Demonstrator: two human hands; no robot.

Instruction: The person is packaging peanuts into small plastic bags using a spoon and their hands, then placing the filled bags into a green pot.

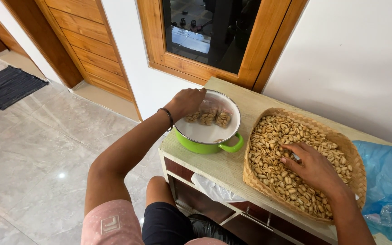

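Peanuts fill most of a woven basket on the right of the counter, and the right hand lies palm down among them, fingers spread and loosely curled into the heap; whether it has any nuts pinched I cannot tell. The left hand reaches into a green pot with a white inside, its fingers closed around the top of one of the small clear packets of peanuts lined up against the far wall of the pot. By my judgement the work is early on: only a few packets (three, as far as I can make out) sit in the pot, and the basket is close to full. A crumpled blue plastic bag lies just beside the basket at the counter's right end. The counter is a pale wood-grain top over dark drawers, standing against a white wall under a wood-framed window. To the left are a wooden door, a glossy tiled floor and a dark mat.
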